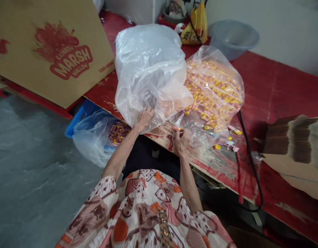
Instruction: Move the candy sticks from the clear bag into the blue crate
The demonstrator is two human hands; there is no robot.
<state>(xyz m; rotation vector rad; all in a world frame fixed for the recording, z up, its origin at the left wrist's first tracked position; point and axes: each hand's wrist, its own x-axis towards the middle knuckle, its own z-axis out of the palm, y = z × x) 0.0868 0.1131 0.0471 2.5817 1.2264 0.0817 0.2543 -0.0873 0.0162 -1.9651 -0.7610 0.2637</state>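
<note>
My left hand [146, 117] reaches into the mouth of a large milky plastic bag [150, 51] at the table's front edge; its fingertips are partly hidden by the film. Beside it, my right hand [182, 139] is closed at the bare wooden edge, with a small pink and yellow piece [177, 128] at its fingertips. A clear bag [215, 89] full of small yellow and pink pieces lies behind and to the right of my right hand. A few loose yellow pieces [217, 147] lie on the table right of that hand.
A large cardboard box [58, 44] stands left on the red table [275, 82]. Below the edge is a blue crate [80, 117] with a bag of pieces. A grey basin [233, 38] and yellow bag [196, 26] stand behind; a black cable [248, 151] and stacked cardboard [290, 141] lie right.
</note>
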